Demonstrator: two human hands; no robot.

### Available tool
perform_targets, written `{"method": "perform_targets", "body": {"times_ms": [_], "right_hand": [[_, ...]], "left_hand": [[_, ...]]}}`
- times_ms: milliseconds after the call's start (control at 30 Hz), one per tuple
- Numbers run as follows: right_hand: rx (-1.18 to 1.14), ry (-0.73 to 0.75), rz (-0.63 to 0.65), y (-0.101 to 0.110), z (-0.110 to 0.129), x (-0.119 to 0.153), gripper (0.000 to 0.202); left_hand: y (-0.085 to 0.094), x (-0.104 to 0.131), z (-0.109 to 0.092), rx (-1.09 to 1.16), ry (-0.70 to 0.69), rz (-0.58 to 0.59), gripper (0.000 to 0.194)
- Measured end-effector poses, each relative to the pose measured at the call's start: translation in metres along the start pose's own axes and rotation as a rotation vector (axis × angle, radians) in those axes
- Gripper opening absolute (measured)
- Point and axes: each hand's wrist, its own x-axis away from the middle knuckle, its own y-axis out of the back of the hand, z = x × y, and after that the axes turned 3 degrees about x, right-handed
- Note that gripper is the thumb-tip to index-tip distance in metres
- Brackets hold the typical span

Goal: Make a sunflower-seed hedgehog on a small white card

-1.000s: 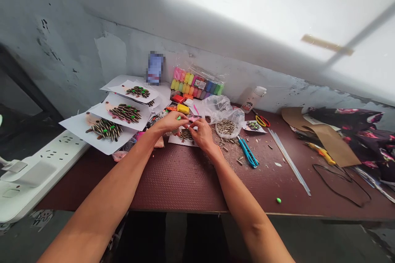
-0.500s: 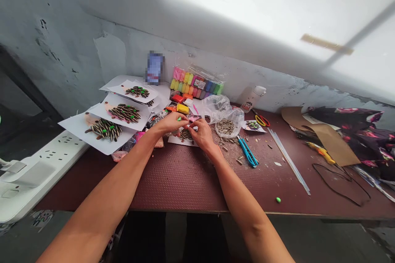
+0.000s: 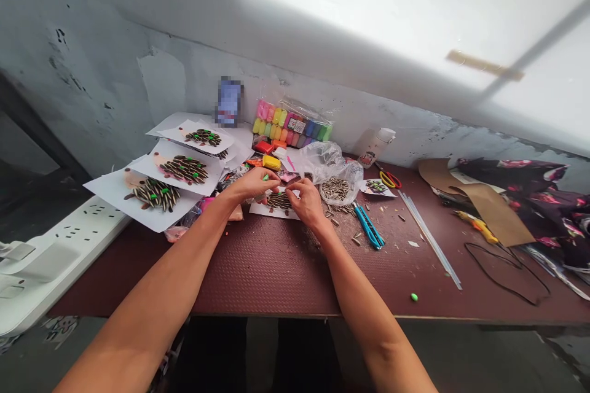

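Observation:
My left hand [image 3: 254, 185] is closed in a pinch, with a small lump of green modelling clay [image 3: 265, 177] at its fingers. Under and between both hands lies a white card with a hedgehog picture [image 3: 278, 201], its back covered in striped sunflower seeds. At the card's right side is my right hand [image 3: 306, 201], thumb and fingertips drawn close together over the seeds; whatever they hold is too small to make out. Beside that hand sits a clear plastic bag of sunflower seeds [image 3: 335, 189], with loose seeds spilled around it.
Finished-looking hedgehog cards [image 3: 184, 169] are stacked at left by a white power strip [image 3: 78, 245]. Clay packs [image 3: 292, 124] lean against the wall. To the right are a teal utility knife [image 3: 369, 228], scissors [image 3: 389, 179], glue sticks [image 3: 431, 239], a glue gun [image 3: 479, 226] and a green clay ball [image 3: 414, 297].
My right hand has drawn away from my left hand to the right, uncovering more of the card between them. The left hand stays almost in place with the green clay.

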Motion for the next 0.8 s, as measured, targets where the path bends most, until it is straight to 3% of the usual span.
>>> {"method": "perform_targets", "body": {"times_ms": [433, 800], "right_hand": [[0.010, 0.088, 0.085, -0.0013, 0.0068, 0.0048, 0.033], [0.030, 0.079, 0.078, -0.0010, 0.0072, 0.0059, 0.031]], "left_hand": [[0.0012, -0.0015, 0.0016, 0.001, -0.038, -0.007, 0.028], [0.0018, -0.0022, 0.0031, 0.016, -0.043, 0.017, 0.023]]}}
